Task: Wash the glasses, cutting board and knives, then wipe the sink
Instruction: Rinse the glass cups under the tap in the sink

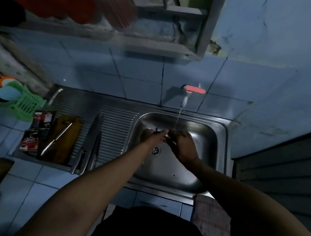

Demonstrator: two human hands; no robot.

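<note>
My left hand (152, 136) and my right hand (181, 146) meet over the steel sink basin (206, 138), under a thin stream of water (177, 119) from the tap (187, 94). A small dark shape shows between the hands, but I cannot tell what it is. On the ribbed drainboard (117, 122) to the left lies a brown cutting board (66, 144) with a slim knife (56, 139) across it. Two large knives (91, 140) lie side by side to its right, handles toward me. No glasses are visible.
Dark printed packets (36, 131) lie left of the board. A green basket (27, 104) with coloured spoons stands on the blue tiled counter. A checked cloth (210, 214) hangs at the sink's front right. A shelf (122, 39) with red plates hangs overhead.
</note>
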